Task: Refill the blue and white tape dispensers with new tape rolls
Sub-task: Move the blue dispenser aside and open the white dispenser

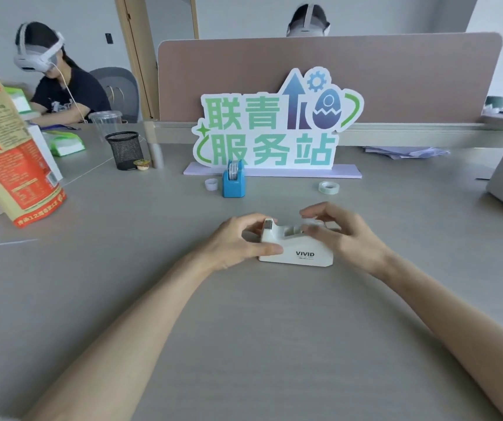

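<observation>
Fingers (270, 249) of the left hand (238, 241) grip the cutter end of the white dispenser (297, 249), which sits near centre on the bench (153, 299). The right hand (341, 229) curls over its well, blurred; I cannot tell whether it pinches anything. This looks like the white dispenser's refill; next, a roll must seat squarely in the well. Two dispensers: the blue dispenser (233, 183) stands far, loaded. One roll (329, 187) lies far right, one core (211, 184) far left.

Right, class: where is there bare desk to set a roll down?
Free: the strip between the blue dispenser and white dispenser, and the near desk between the forearms. Crowded: far left, around the mesh cup and orange bag.
</observation>
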Demonstrator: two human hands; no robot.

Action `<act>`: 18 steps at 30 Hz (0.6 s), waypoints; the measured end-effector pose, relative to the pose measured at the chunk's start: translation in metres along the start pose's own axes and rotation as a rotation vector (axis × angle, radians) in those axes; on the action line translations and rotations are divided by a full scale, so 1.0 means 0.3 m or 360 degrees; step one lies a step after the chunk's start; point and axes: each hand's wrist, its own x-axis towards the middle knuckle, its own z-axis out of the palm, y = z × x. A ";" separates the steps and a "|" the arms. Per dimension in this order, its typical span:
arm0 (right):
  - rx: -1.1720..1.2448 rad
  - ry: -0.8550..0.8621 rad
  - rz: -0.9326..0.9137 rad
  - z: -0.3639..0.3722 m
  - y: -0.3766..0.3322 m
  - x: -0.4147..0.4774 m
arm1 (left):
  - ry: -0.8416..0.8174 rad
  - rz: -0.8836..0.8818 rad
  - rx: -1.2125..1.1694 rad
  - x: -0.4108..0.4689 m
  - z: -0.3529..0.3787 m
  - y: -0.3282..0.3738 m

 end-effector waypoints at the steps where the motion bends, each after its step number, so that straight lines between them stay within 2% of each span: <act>1: -0.0016 0.0088 -0.0064 0.002 -0.004 0.002 | 0.0030 0.0007 -0.0010 0.001 0.006 0.002; 14: -0.0706 0.0224 -0.0460 -0.028 -0.053 0.011 | 0.0162 0.0055 -0.0036 0.025 0.029 -0.008; 16: -0.0675 0.0264 -0.0482 -0.026 -0.053 0.007 | 0.0173 0.0049 -0.0044 0.026 0.033 -0.009; 18: -0.0527 0.0427 -0.0486 -0.030 -0.055 0.004 | 0.0181 0.0044 -0.0064 0.028 0.035 -0.013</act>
